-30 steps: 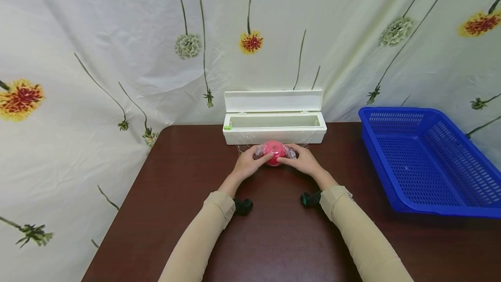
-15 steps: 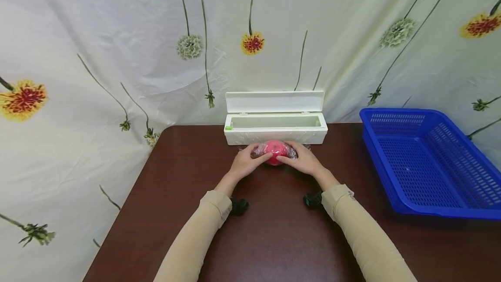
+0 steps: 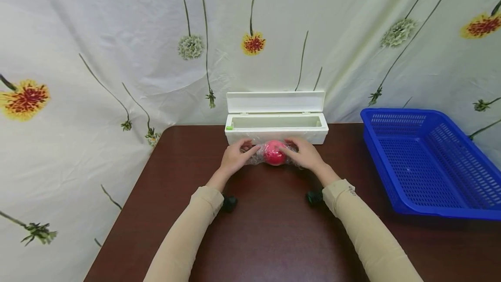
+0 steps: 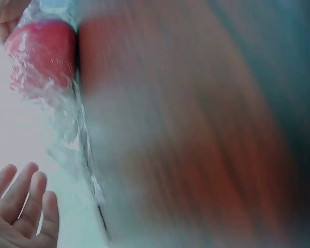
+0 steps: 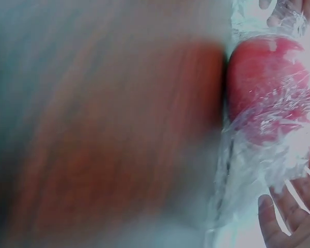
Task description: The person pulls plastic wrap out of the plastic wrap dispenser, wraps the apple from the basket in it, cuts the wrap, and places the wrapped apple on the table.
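Note:
A red apple (image 3: 275,153) sits on the table wrapped in clear cling film, with crumpled film (image 3: 254,156) sticking out to its left and right. To the left, my left hand (image 3: 233,158) has its fingers spread; in the left wrist view its fingers (image 4: 36,199) are apart from the film. My right hand (image 3: 307,155) is at the apple's right side, its thumb overlapping the fruit in the head view. Those fingers (image 5: 295,206) look spread and loose beside the film (image 5: 263,160) in the right wrist view.
Just behind the apple stands a long white cling film box (image 3: 276,136) with its lid (image 3: 275,102) up. A blue plastic basket (image 3: 395,160) is on the right of the dark brown table (image 3: 258,238). Behind hangs a flowered curtain (image 3: 156,21).
My left hand has let go of the apple and moved left, its thumb now over the side film. The right hand has loosened and shifted slightly right; more of the apple shows.

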Available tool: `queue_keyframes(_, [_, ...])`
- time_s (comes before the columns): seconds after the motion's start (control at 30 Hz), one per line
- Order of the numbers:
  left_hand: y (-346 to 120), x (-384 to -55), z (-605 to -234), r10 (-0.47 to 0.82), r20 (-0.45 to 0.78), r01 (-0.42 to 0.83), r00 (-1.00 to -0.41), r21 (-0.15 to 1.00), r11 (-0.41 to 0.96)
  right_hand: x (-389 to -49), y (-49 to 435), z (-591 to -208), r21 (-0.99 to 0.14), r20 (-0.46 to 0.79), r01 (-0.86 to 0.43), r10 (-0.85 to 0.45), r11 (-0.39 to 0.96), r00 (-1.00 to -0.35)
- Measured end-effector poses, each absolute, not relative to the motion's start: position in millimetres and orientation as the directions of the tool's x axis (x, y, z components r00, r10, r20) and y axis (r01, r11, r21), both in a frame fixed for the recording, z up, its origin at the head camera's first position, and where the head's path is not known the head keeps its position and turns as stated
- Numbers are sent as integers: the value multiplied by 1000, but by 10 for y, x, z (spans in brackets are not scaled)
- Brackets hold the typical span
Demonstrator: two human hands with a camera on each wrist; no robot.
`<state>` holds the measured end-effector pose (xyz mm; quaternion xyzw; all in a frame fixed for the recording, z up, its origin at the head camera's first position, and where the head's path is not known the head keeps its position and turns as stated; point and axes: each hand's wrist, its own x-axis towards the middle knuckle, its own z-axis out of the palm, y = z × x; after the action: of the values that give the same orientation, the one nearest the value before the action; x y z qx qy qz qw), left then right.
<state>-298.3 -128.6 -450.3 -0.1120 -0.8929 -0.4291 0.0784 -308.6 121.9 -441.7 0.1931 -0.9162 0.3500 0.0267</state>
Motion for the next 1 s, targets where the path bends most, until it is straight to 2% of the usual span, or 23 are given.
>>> queue_keyframes(0.43, [-1557, -3061, -4413, 63, 346, 294, -936, 672, 679, -3177, 1013, -4248, -613, 195, -415, -380, 673, -904])
queue_keyframes(0.73, [-1677, -3149, -4293, -27, 444, 275, -896, 601, 750, -3226, 831, -4133, -589, 199, -450, -420, 671, -886])
queue_keyframes(1.0, [-1710, -3253, -4190, -54, 427, 240, -903, 604, 760, -3262, 632, -4021, -587, 185, -472, -458, 658, -870])
